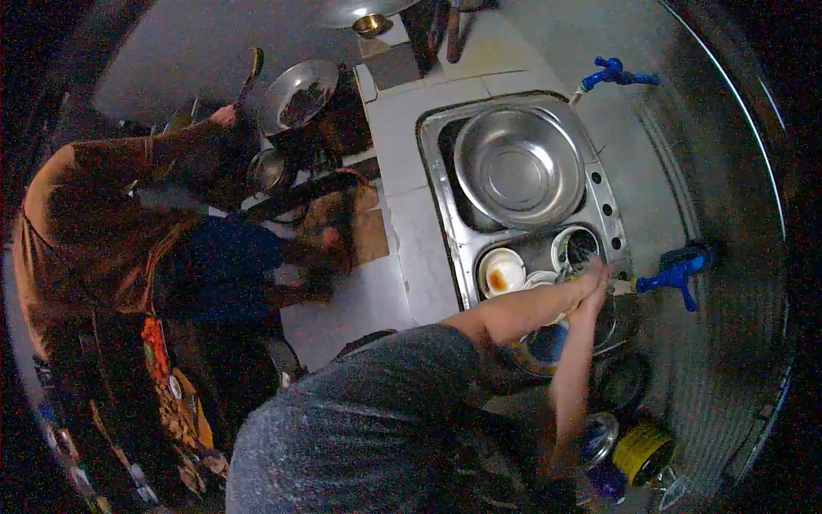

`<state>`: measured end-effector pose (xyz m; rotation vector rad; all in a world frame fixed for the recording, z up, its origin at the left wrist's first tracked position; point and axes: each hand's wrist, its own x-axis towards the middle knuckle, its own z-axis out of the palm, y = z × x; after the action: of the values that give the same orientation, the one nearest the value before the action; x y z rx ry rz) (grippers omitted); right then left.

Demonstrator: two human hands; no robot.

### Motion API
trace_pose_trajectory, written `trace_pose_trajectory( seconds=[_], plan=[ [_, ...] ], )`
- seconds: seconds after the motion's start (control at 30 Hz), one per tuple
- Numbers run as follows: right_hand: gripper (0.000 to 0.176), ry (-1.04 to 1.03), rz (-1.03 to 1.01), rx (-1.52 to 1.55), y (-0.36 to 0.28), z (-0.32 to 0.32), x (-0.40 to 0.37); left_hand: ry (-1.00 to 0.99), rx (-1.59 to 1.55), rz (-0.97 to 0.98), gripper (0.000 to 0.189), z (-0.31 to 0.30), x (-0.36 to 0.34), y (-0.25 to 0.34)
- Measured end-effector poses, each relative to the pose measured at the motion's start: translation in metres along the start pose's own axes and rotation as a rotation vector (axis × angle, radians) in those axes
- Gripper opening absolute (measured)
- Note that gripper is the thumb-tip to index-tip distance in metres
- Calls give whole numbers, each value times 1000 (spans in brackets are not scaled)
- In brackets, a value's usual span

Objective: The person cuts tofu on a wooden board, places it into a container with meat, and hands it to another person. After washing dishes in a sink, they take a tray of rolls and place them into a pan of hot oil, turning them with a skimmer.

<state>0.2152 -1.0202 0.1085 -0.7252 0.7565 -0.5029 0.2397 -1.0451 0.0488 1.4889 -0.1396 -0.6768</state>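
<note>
hands [589,287] over steel sink [476,243] in pale tiled counter [404,163]

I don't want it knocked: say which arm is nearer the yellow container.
Right. The right arm lies up-left of the container in view; the left arm is farther off, over the sink.

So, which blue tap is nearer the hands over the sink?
The tap beside the dishes; the other blue tap is farther, near the big metal bowl.
</note>
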Motion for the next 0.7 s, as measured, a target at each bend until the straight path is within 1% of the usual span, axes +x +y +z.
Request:
trace_pose_trajectory(
  seconds=[0.03,0.07,0.1,0.27,0.3,0.37,0.4,0.43,0.47,0.5,0.53,0.6,0.7],
  plan=[
    [49,-4,-1,-55,-2,8,-8,15,-17,-9,24,-1,-2,-2],
    [51,129,-21,-271,-10,14,-17,23,-21,-12,24,0,-5,-4],
    [51,127,-24,-268,-6,16,-21,33,-25,-12,24,1,-9,-4],
    [41,74,22,79,-1,8,-24,108,-143,-14,23,0,-2,1],
    [41,81,25,74,7,-1,-20,122,-180,-15,23,1,1,0],
    [38,-19,-434,-548,28,-24,-3,133,-205,-22,23,13,8,-17],
    [31,-86,-552,-661,18,-11,-15,138,376,97,24,26,19,-43],
    [31,-89,-556,-663,12,-17,-19,133,957,222,24,26,19,-46],
    [29,-91,-622,-958,3,-24,-25,73,980,209,24,28,13,-50],
    [26,-93,-682,-1256,-6,-26,-28,5,812,128,23,21,4,-37],
    [26,-104,-692,-1261,-17,-11,-31,-40,680,69,23,13,0,-25],
    [26,-89,-539,-1508,-33,8,-50,-111,533,-24,23,-2,-10,-13],
    [27,-67,-281,-1873,-46,38,-69,-181,417,-103,24,-24,-13,8]
  ],
)
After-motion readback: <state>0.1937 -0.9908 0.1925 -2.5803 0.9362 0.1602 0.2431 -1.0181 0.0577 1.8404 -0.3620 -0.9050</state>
